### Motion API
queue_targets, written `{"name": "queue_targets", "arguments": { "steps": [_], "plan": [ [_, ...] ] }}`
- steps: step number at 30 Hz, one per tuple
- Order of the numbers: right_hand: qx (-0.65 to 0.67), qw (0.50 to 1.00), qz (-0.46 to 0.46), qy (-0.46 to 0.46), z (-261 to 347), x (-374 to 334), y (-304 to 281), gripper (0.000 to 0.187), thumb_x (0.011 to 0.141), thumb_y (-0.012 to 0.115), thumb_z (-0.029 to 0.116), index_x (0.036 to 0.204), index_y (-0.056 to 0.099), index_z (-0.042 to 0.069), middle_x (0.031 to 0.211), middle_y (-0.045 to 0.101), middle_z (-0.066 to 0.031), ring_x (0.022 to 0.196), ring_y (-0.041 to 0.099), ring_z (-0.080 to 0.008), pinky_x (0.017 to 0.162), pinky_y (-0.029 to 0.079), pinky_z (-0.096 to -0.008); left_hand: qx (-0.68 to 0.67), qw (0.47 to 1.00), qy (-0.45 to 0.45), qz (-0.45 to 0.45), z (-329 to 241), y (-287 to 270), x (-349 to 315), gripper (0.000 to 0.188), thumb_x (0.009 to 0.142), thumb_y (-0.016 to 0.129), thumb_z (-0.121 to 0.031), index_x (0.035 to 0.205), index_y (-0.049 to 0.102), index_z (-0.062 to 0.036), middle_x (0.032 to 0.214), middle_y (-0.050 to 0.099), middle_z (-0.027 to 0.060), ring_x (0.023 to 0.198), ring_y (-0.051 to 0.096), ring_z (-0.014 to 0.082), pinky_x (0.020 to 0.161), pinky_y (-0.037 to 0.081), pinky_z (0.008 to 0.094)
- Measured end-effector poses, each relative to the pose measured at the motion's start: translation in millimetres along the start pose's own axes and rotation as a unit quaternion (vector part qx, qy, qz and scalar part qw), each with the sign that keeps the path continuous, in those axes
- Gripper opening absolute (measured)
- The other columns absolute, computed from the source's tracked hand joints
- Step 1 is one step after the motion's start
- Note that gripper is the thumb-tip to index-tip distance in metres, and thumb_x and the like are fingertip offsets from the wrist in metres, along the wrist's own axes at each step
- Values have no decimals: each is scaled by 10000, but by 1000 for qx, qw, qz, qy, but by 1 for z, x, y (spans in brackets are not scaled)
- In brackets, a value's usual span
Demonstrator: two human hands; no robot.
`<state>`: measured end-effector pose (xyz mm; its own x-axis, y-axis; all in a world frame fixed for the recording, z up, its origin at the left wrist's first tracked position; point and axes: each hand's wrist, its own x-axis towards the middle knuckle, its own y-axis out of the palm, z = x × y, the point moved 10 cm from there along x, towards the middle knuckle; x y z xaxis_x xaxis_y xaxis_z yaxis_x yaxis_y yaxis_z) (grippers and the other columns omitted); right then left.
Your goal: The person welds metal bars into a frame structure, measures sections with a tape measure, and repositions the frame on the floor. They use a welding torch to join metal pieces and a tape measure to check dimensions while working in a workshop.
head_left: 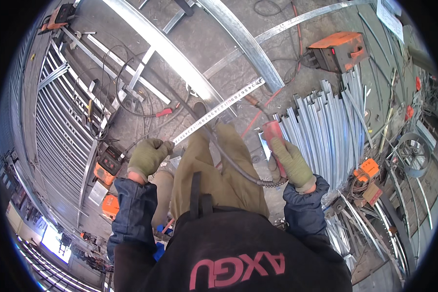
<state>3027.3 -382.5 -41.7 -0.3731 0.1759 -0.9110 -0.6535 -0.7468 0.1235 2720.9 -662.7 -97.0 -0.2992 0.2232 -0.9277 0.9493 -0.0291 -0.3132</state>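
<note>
My left hand [151, 158], in an olive-green work glove, is closed around the near end of a tape measure. The tape's white blade [219, 111] stretches out up and to the right, past my knees, and its far end reaches the curved steel channel [243, 41]. No tape case can be made out in the glove. My right hand [294, 163], gloved alike, grips the red handle of a welding torch [272, 130]. The torch's brownish nozzle points up and left, near the tape's far end. A dark cable [233, 164] leaves its handle and crosses in front of my legs.
Right of me lies a bundle of shiny metal tubes [321, 124]. An orange welding machine [340, 51] stands on the floor beyond it. Curved metal strips in a frame [65, 126] fill the left side. A red-handled clamp [164, 112] and loose cables lie on the floor.
</note>
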Motion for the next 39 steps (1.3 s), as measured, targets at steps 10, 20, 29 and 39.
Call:
{"name": "queue_targets", "arguments": {
  "steps": [10, 20, 29, 39],
  "plan": [
    [-17, 1000, -14, -14, 8, -1, 2, 512, 1106, 614, 552, 1183, 656, 48, 717, 635, -16, 507, 574, -112, 468, 445, -267, -11, 1000, -6, -5, -7, -3, -6, 488, 1038, 713, -473, 1015, 828, 0, 815, 743, 81, 762, 640, 174, 743, 519, 374],
    [-4, 1000, -18, -14, -1, 2, -3, 595, 1109, 578, 595, 1319, 647, 43, 716, 633, -21, 499, 581, -125, 455, 467, -270, -16, 1000, 13, -12, -10, -7, -4, 488, 1030, 714, -483, 994, 828, -10, 785, 716, 77, 739, 619, 180, 717, 497, 386],
    [55, 997, -59, -21, -1, -3, -7, 524, 1133, 561, 546, 1306, 632, 56, 770, 667, -28, 517, 593, -118, 473, 482, -278, -16, 1000, 17, -18, -3, -5, 0, 496, 1029, 719, -492, 991, 830, -10, 769, 699, 69, 726, 601, 172, 705, 487, 379],
    [42, 999, -12, 1, -13, -8, -1, 506, 1098, 620, 571, 1180, 664, 74, 751, 659, -14, 515, 588, -111, 476, 471, -266, -6, 1000, 7, -7, -15, -11, -6, 500, 1021, 725, -500, 1016, 837, -12, 786, 717, 78, 742, 621, 190, 728, 501, 378]
  ]
}}
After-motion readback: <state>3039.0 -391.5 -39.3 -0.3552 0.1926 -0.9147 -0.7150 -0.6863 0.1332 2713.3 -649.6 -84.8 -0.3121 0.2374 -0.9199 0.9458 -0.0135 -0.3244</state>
